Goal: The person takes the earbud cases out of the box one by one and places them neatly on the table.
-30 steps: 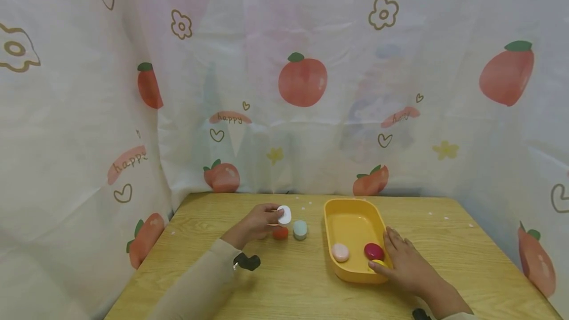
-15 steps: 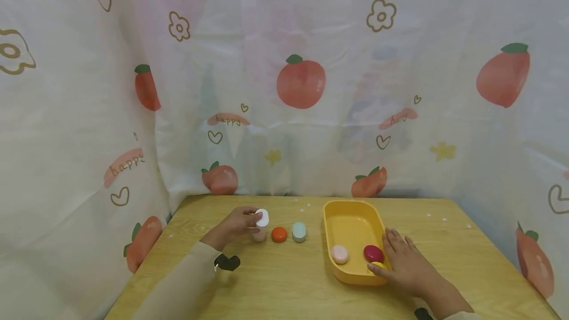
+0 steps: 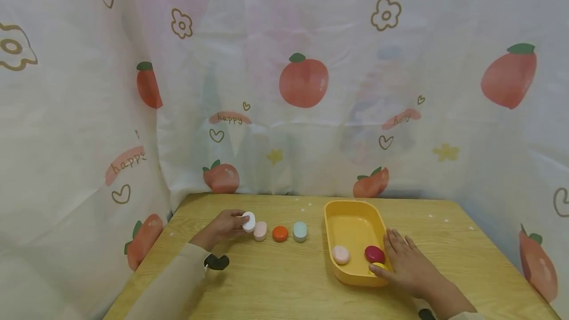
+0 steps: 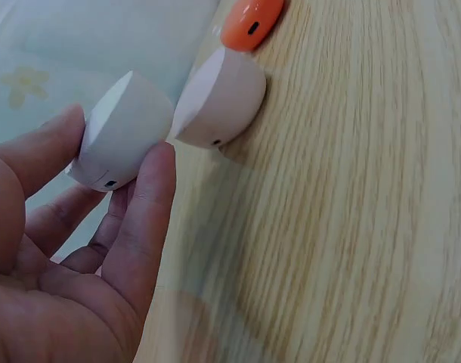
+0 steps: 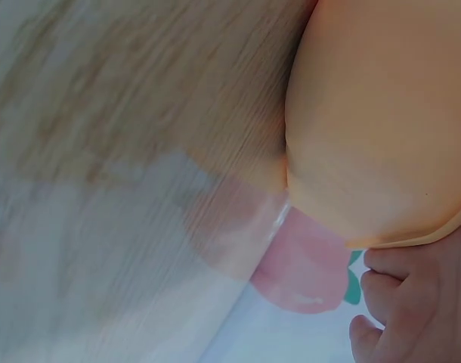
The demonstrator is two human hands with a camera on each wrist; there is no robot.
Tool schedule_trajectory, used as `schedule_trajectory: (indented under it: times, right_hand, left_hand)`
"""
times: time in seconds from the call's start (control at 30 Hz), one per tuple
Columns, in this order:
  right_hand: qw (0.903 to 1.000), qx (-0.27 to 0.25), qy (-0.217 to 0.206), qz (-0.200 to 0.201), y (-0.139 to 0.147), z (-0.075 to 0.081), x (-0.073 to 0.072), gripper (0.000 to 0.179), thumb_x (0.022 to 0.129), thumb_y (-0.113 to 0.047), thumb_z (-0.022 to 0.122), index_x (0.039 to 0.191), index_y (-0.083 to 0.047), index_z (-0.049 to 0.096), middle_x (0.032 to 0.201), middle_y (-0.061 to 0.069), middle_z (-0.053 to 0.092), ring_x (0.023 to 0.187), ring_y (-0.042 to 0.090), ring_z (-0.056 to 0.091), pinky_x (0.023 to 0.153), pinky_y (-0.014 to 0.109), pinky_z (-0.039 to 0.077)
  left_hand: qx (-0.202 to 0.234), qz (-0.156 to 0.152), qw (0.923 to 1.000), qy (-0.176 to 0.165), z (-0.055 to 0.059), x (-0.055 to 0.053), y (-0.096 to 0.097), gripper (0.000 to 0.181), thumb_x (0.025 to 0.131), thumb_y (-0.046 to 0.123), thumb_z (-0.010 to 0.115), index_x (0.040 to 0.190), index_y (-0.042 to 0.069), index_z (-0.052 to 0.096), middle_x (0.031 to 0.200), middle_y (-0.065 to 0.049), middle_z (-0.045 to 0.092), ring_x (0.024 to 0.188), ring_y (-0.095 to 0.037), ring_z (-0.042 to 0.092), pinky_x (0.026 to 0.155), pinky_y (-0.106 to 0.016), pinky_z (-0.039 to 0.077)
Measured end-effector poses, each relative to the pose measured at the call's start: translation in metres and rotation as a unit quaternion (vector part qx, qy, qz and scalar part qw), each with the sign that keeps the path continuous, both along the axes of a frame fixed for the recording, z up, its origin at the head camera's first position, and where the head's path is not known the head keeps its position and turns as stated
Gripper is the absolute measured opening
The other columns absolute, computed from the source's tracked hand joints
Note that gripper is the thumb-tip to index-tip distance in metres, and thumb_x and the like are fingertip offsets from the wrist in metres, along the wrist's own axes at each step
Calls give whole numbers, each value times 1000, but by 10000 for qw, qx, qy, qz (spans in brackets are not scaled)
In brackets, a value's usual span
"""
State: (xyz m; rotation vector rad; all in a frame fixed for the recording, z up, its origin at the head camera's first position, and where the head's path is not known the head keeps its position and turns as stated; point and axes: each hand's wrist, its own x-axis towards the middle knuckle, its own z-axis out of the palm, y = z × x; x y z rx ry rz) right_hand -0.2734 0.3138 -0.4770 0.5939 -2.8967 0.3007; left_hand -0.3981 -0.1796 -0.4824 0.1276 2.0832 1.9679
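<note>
My left hand [image 3: 225, 226] pinches a white rounded case [image 3: 249, 221] between thumb and fingers. In the left wrist view this white case [image 4: 125, 132] has a flat face and a small dark slot low on its side. It is held right beside a pale pink case [image 4: 223, 98] of the same shape, which stands on the table. Farther right stand an orange case [image 3: 280, 233] and a pale green one [image 3: 300, 231], making a row. My right hand [image 3: 411, 265] rests on the right rim of a yellow tray [image 3: 351, 279], fingers straight and thumb reaching over the edge.
Inside the tray lie a light pink rounded piece [image 3: 341, 255], a dark red one [image 3: 375, 254] and a yellow one [image 3: 378, 266], partly hidden by the right thumb. A printed curtain [image 3: 333, 157] encloses the wooden table [image 3: 275, 285] at the back and sides.
My left hand has moved left with the white case, away from the orange one and past the pink one, which now shows fully. The right hand and tray stay put.
</note>
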Motion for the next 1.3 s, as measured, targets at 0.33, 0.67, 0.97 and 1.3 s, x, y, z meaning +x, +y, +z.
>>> schedule_trajectory:
  times: [0.33, 0.67, 0.97, 1.3]
  right_hand:
    - [9999, -125, -22, 12, 0, -1, 1, 91, 91, -60, 55, 140, 15, 38, 150, 31, 27, 140, 47, 20, 109, 63, 18]
    - [9999, -122, -48, -2, 2, -3, -1, 94, 90, -63, 54, 140, 15, 38, 151, 31, 27, 140, 47, 19, 108, 64, 18]
    - [9998, -155, -94, -11, -1, -5, 0, 93, 90, -62, 54, 140, 15, 38, 151, 31, 27, 139, 47, 20, 108, 65, 18]
    - [9999, -126, 14, 41, 2, -4, -3, 93, 91, -63, 54, 139, 16, 39, 150, 32, 26, 139, 47, 20, 109, 63, 19]
  left_hand:
    - [-192, 428, 9988, -169, -10, -4, -6, 38, 95, 7, 64, 124, -12, 49, 98, -16, 65, 85, -24, 66, 77, -43, 57]
    - [-493, 491, 9973, -250, -17, -8, -16, 40, 95, 9, 64, 126, -12, 52, 95, -15, 68, 86, -26, 68, 74, -41, 58]
    - [-1209, 762, 9896, -138, -17, -9, -19, 37, 93, 6, 65, 124, -12, 56, 100, -16, 66, 83, -21, 66, 71, -36, 58]
    - [-1676, 637, 9838, -40, -14, -8, -14, 34, 94, 8, 64, 121, -12, 59, 97, -13, 66, 78, -18, 66, 67, -32, 58]
